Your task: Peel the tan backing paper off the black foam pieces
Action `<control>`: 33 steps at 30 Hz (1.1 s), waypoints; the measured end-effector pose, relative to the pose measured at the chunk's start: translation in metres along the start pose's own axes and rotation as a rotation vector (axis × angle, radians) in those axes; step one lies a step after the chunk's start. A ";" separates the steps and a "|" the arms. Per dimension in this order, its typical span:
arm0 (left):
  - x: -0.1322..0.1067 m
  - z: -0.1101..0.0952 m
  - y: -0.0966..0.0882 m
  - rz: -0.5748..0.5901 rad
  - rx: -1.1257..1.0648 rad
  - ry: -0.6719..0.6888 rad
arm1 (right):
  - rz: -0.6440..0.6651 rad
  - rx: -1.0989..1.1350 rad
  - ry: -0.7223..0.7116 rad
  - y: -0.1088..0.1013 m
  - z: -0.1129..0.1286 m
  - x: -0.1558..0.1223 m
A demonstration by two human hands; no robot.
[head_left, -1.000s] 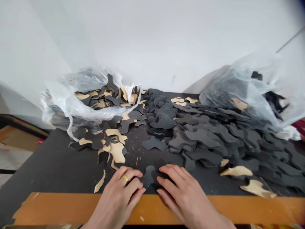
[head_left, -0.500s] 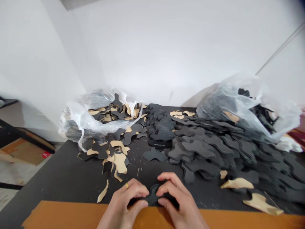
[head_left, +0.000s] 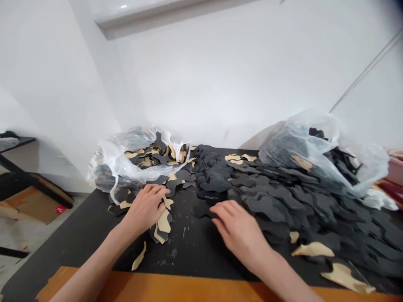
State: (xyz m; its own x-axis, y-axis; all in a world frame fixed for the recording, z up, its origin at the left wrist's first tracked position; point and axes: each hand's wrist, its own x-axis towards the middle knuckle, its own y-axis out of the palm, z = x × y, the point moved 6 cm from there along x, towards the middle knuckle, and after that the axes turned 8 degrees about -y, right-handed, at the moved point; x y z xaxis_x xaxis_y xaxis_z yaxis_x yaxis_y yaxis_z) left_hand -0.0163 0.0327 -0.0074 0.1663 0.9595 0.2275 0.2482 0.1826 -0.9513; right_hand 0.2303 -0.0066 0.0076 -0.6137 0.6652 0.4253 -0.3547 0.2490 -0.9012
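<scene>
Better to handle the black piece (head_left: pixel 199 212) by its edge, just in front of the lettered piece (head_left: pixel 209 196), without pushing the overlapping row (head_left: pixel 214 170) behind. Note the right hand (head_left: pixel 238 230) at that edge, with thumb and forefinger a little apart, seemingly not pinching. Above the beige-and-black pieces (head_left: pixel 163 224), see the left hand (head_left: pixel 146 209) with bent fingers; cannot tell whether gripping.

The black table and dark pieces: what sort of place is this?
Likely a workshop: similar-shaped dark pieces lie heaped across a black table, among tan scraps, with two plastic bags of material behind.
</scene>
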 end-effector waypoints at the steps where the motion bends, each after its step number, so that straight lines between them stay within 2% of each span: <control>1: 0.005 0.004 0.002 0.007 0.003 -0.019 | 0.108 -0.005 -0.001 0.016 0.007 0.007; 3: 0.011 0.006 0.000 0.002 0.002 -0.047 | 0.239 -0.049 0.008 0.038 0.017 0.015; 6: 0.011 0.004 -0.012 -0.046 -0.094 -0.100 | 0.299 -0.054 -0.016 0.049 0.027 0.014; 9: 0.007 0.000 -0.018 -0.026 -0.409 -0.228 | 0.316 0.069 -0.082 0.044 0.039 0.003; 11: 0.006 -0.009 -0.013 0.053 -0.611 -0.302 | 0.337 0.206 -0.104 0.039 0.047 -0.006; 13: 0.004 -0.022 -0.002 0.167 -0.895 -0.395 | 0.330 0.401 -0.066 0.036 0.049 -0.011; 16: -0.002 -0.049 0.011 0.294 -1.216 -0.460 | 0.177 0.774 0.158 0.032 0.034 -0.007; 18: -0.006 -0.066 0.016 0.320 -1.377 -0.442 | 0.004 0.998 0.347 0.033 0.016 0.001; 20: -0.011 -0.078 0.022 0.321 -1.490 -0.413 | -0.140 1.164 0.443 0.034 0.002 0.009; 23: -0.017 -0.082 0.035 0.352 -1.553 -0.425 | -0.223 1.323 0.483 0.039 -0.006 0.016; 27: -0.016 -0.080 0.045 0.461 -1.371 -0.375 | -0.181 1.475 0.553 0.049 -0.001 0.012; 30: -0.011 -0.074 0.042 0.505 -1.241 -0.316 | -0.188 1.512 0.624 0.051 -0.003 0.005; 33: -0.006 -0.060 0.033 0.448 -1.207 -0.359 | -0.161 1.473 0.625 0.051 -0.006 0.004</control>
State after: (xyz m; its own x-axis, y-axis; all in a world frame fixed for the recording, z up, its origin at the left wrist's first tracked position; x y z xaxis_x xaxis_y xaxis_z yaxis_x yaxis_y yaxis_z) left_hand 0.0487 0.0204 -0.0278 0.2423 0.9234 -0.2976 0.9524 -0.2849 -0.1083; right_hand 0.2138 0.0128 -0.0372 -0.2658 0.9614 0.0710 -0.9474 -0.2741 0.1650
